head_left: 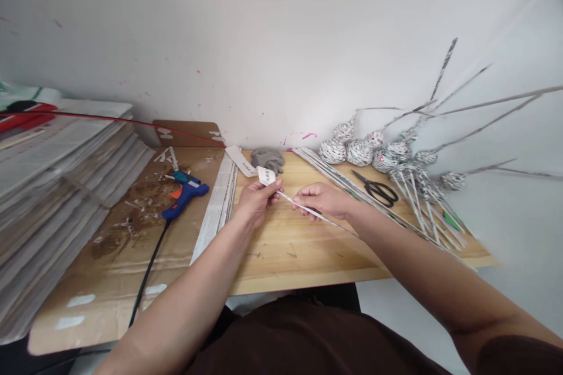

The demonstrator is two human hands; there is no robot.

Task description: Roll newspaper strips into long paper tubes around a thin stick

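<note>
My left hand (258,201) pinches a printed paper strip (240,160) where its flat part meets a thin rolled section. The flat end runs up and left from the fingers, with a bend in it. My right hand (320,201) has its fingertips closed on the rolled paper stick (328,220), which slants down to the right and tapers to a thin tip. Both hands are above the wooden table (308,258), a short gap apart. A grey crumpled cloth or glove (268,159) lies just behind my left hand.
Left: stacked newspapers (88,170), a blue glue gun (185,194) with its black cable on cardboard (127,269), and paper strips (217,205). Right: black scissors (380,192), long paper rolls (343,179) and several woven gourd shapes (359,153) with sticks reaching far right. A wall rises behind.
</note>
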